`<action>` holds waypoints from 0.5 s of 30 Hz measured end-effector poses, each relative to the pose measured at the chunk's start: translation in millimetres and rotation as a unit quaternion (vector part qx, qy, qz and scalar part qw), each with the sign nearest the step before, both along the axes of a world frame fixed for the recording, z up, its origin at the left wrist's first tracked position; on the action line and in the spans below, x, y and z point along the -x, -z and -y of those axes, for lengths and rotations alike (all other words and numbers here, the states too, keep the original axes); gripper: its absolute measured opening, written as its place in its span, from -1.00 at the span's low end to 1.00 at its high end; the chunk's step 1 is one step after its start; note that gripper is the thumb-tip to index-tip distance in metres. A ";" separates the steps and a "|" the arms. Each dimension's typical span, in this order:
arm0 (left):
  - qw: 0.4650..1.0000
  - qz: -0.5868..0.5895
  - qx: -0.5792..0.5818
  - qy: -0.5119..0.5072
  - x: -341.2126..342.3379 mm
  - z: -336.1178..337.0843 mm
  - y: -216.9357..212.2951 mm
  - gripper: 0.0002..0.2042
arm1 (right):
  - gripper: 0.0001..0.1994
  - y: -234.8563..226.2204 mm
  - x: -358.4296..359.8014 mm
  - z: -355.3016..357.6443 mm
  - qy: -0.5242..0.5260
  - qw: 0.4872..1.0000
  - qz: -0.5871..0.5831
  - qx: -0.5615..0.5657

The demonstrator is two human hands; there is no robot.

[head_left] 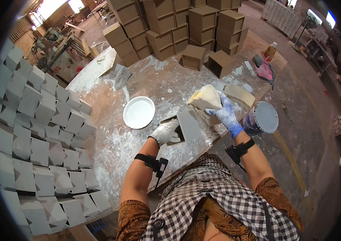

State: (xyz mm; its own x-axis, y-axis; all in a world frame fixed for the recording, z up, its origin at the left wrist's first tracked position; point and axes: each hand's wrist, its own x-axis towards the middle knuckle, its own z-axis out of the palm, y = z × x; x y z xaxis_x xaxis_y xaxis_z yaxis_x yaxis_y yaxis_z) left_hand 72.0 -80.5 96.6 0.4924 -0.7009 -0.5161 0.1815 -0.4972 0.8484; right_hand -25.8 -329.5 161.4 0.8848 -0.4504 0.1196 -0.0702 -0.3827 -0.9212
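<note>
My left hand [165, 133], in a whitish knitted glove, reaches into the open end of a small grey box [190, 127] lying on its side. Its fingers are partly hidden inside the opening, braced against the box. In my right hand [227, 114], gloved in blue smeared with white, is a thick yellowish-white sponge [207, 97], held above the table just beyond the box. A second, beige sponge block [239, 96] lies beside that hand. Left of the box stands a round white basin [125, 115] with white liquid in it.
Grey-white boxes [40, 150] are stacked along the left. Brown boxes [160, 18] rise in piles at the back of the stained table [114, 160]. A bucket [250, 122] stands at right; a bottle [270, 52] and pink-grey cloth [264, 70] lie farther back.
</note>
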 end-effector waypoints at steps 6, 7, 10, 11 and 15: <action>0.992 0.097 -0.072 -0.023 -0.4 10.6 -6.1 -0.71 | -0.26 26.6 -46.1 11.6 -0.088 0.985 0.054 -0.141; 0.994 0.038 -0.081 -0.055 2.5 14.1 -21.1 -0.71 | -0.26 26.9 -52.2 10.0 -0.098 0.988 0.037 -0.111; 0.995 0.090 -0.041 -0.016 -13.0 6.7 19.8 -0.72 | -0.29 25.6 -71.2 3.7 -0.121 0.993 0.003 -0.013; 0.996 0.085 -0.024 -0.017 -19.0 4.1 37.8 -0.72 | -0.31 25.9 -78.2 -0.1 -0.126 0.992 0.001 0.025; 0.997 0.066 0.029 -0.031 -27.9 4.2 69.2 -0.72 | -0.40 22.8 -89.3 -11.4 -0.157 0.986 0.007 0.053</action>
State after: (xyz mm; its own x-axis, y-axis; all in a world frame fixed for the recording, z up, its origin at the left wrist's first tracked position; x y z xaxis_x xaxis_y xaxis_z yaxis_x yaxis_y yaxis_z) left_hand 100.0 -84.7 27.4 0.5973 -0.6937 -0.4025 0.0954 -0.4369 0.8944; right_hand 63.5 -318.1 138.6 0.9766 -0.1385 0.1643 0.0795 -0.4773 -0.8751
